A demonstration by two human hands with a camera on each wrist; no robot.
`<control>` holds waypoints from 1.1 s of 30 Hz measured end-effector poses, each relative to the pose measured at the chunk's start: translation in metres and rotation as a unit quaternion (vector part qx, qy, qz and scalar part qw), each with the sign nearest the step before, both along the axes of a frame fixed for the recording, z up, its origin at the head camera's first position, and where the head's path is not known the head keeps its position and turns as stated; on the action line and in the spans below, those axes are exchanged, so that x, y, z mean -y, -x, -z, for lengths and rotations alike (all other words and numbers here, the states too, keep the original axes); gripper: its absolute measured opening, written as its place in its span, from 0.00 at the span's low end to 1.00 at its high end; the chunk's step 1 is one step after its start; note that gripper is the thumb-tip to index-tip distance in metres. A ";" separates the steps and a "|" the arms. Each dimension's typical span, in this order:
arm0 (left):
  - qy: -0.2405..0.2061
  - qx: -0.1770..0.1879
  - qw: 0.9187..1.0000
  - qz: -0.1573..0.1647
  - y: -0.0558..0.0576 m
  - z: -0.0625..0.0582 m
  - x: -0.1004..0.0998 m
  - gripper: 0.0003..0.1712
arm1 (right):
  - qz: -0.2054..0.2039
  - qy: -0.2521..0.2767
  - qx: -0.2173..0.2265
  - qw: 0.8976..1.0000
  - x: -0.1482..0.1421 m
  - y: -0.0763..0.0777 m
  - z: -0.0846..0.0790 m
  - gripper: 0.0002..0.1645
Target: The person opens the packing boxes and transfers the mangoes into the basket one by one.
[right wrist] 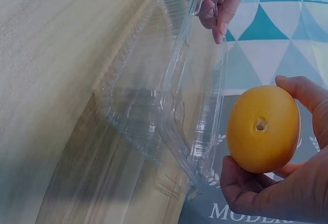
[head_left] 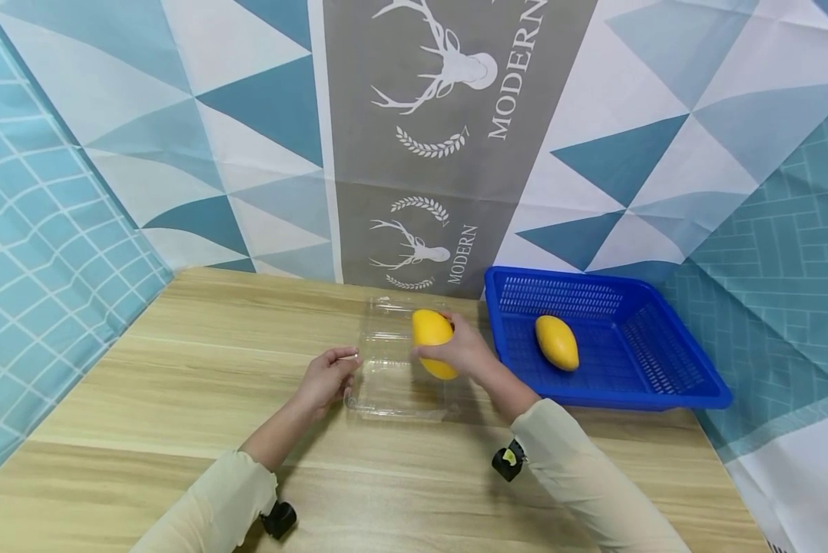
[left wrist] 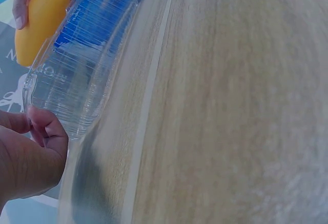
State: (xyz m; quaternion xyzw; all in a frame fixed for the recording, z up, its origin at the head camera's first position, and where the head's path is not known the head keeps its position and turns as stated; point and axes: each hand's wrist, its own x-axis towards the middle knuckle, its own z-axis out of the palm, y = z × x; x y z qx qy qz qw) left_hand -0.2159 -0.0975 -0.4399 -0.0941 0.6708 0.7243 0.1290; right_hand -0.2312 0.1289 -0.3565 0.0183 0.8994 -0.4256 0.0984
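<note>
A yellow mango [head_left: 431, 338] is gripped by my right hand [head_left: 466, 349] above the right part of a clear plastic clamshell box [head_left: 393, 388]. In the right wrist view the mango [right wrist: 264, 131] sits between thumb and fingers, apart from the box [right wrist: 148, 96]. My left hand [head_left: 327, 378] pinches the box's left rim between thumb and finger, which the left wrist view shows close up at the hand [left wrist: 36, 152]. A second mango [head_left: 557, 342] lies inside the blue plastic basket [head_left: 607, 393] to the right.
The box and basket stand on a wood-grain table [head_left: 200, 369]. A patterned cloth [head_left: 414, 153] hangs right behind the table's back edge, with more cloth at both sides. Black wrist cameras [head_left: 279, 520] are worn at both sleeves.
</note>
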 end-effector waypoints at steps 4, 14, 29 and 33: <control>-0.003 -0.003 1.000 0.000 0.000 0.000 0.000 0.23 | 0.000 -0.003 -0.004 1.000 -0.003 0.000 -0.002 0.56; -0.006 -0.007 1.000 0.007 -0.002 -0.002 0.001 0.23 | 0.001 -0.013 -0.014 1.000 -0.012 0.000 -0.010 0.55; -0.010 -0.007 1.000 0.008 -0.001 0.002 0.002 0.24 | -0.002 -0.011 -0.026 1.000 -0.027 -0.002 -0.022 0.54; -0.005 -0.009 1.000 0.009 -0.001 0.002 0.002 0.23 | -0.001 -0.016 -0.022 1.000 -0.032 -0.001 -0.025 0.56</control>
